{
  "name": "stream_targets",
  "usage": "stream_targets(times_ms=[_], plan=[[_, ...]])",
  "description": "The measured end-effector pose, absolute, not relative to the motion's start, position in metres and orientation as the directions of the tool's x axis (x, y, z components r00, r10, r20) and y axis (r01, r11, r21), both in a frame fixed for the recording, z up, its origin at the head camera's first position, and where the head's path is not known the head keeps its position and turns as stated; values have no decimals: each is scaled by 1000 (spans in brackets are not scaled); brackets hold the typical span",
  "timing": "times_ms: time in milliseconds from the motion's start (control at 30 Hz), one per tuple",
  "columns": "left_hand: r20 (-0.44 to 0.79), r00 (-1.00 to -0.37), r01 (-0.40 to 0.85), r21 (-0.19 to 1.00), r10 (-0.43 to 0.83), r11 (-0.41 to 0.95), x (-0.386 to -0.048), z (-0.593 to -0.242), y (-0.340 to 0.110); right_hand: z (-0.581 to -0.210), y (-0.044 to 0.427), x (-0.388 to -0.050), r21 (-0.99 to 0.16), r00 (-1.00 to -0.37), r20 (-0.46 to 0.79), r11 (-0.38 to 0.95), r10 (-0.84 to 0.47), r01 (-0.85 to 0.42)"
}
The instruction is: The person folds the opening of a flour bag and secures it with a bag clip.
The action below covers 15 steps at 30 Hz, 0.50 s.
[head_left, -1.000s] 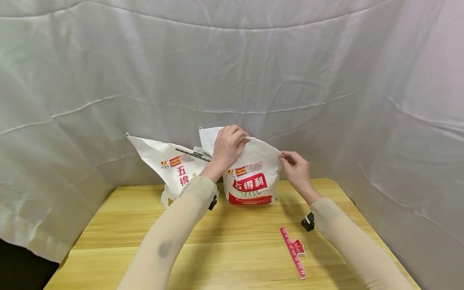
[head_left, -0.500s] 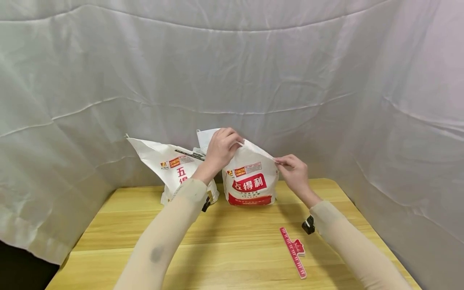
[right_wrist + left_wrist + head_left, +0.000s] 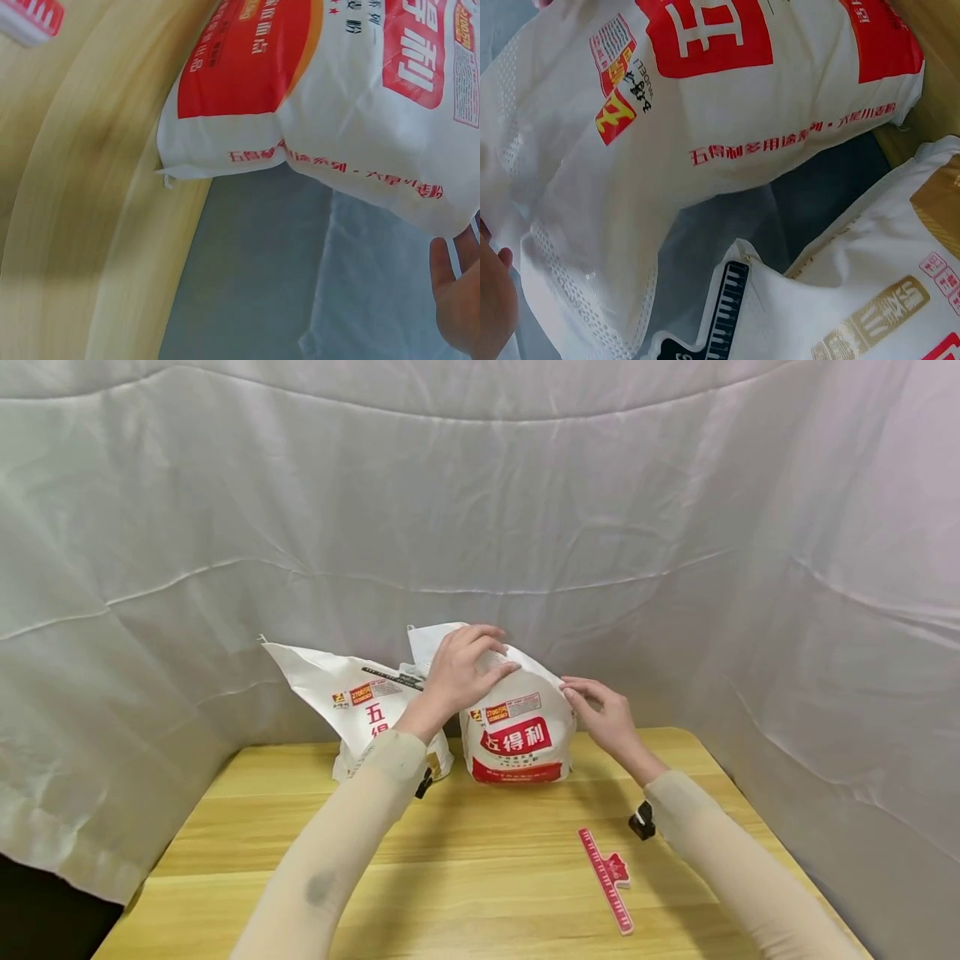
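Observation:
Two white printed bags stand side by side at the table's back. The left hand (image 3: pixel 459 672) is over the upper left of the right-hand bag (image 3: pixel 516 735), its fingers spread and thumb apart. With thumb and fingers the right hand (image 3: pixel 607 714) pinches that bag's upper right edge; in the right wrist view this hand (image 3: pixel 459 300) is at the frame's edge beside the bag (image 3: pixel 360 135). A black clip (image 3: pixel 393 677) lies across the top of the left-hand bag (image 3: pixel 345 689), whose front is partly hidden by the left arm.
A red, ruler-like clip (image 3: pixel 606 881) lies on the wooden table (image 3: pixel 480 877), near the right forearm. Grey cloth (image 3: pixel 480 510) hangs behind the table and along both sides. A small black device is at each wrist.
The left fingers have let go of the right-hand bag's top edge and spread apart. The right hand has shifted slightly left, and the bag's top edge has sunk a little.

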<state>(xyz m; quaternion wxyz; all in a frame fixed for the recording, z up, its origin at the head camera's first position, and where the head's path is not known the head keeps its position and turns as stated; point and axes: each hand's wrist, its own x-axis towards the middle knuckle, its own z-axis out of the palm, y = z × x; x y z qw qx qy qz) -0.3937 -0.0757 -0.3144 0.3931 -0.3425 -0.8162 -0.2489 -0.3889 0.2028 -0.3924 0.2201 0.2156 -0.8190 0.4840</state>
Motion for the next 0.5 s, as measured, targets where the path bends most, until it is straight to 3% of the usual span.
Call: stream_targets(times_ms=[500], plan=[[656,-726,504,306,205,807,-388,-307,-42,-390,194,-394,-694,-796,597,435,-99,-574]])
